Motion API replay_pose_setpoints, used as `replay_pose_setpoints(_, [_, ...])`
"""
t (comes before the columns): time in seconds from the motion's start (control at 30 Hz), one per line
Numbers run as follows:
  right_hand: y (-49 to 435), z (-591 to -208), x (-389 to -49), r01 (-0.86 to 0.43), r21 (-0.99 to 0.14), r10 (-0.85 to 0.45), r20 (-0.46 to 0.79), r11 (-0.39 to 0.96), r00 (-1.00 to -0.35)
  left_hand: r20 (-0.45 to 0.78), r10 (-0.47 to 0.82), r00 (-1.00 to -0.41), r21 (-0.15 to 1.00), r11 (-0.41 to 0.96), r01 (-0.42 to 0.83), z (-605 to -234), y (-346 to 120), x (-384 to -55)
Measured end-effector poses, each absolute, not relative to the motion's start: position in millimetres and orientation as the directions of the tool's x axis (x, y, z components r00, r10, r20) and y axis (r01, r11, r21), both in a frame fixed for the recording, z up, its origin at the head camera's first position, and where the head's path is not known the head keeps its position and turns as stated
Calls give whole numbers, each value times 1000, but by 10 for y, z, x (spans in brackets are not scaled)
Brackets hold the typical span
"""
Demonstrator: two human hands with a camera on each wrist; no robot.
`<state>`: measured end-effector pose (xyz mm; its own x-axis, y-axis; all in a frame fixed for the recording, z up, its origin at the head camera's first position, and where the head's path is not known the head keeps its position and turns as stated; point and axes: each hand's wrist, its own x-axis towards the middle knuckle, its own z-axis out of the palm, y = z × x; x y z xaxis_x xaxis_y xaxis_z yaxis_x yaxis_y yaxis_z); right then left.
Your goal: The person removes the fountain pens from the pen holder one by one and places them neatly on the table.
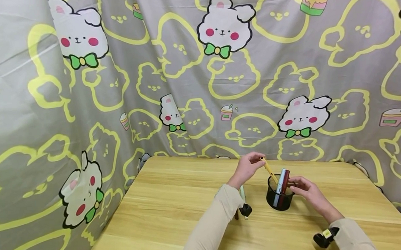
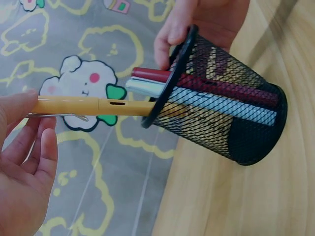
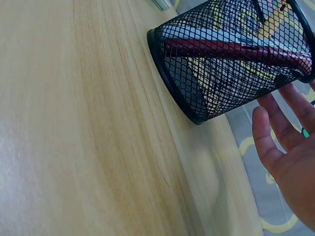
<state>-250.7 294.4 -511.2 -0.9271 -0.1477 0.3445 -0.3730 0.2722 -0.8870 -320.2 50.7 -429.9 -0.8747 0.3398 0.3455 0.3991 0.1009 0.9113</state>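
Note:
My left hand pinches the upper end of a yellow pen. That pen slants down, its lower end inside a black mesh pen holder. Two more pens stand in the holder, a light blue one and a dark red one. My right hand is at the holder's right side, with thumb and fingers at the rim beside the dark red pen. In the right wrist view the holder hides some of the right fingertips.
The holder stands on a wooden table. Beside the left sleeve lie a pale green item and a dark brown one, both partly covered by the arm. A patterned grey curtain hangs behind the table and along its left.

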Motion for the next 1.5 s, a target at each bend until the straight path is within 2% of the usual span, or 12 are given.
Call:
replay_pose_setpoints(0.53, [2944,-5116,-2503,-365,-890,-142,338,272,-930,342,319,-884,925,50,376,-4232,364,-3248])
replay_pose_setpoints(0.73, [2947,-5113,-2507,-374,-891,-138,349,256,-927,355,300,-886,931,-27,364,-4153,239,-3301])
replay_pose_setpoints(0.97, [2955,-5135,-2518,-363,-894,-139,338,264,-931,387,253,-887,921,-49,387,-4075,-35,-3390])
replay_pose_setpoints(1.2, [2957,-5121,-2521,-370,-894,-143,344,253,-928,369,236,-899,926,-8,378,-4066,-397,-3441])
replay_pose_setpoints(1.5, [2950,-5123,-2510,-384,-886,-148,356,261,-923,316,261,-912,944,14,331,-4013,-747,-3230])
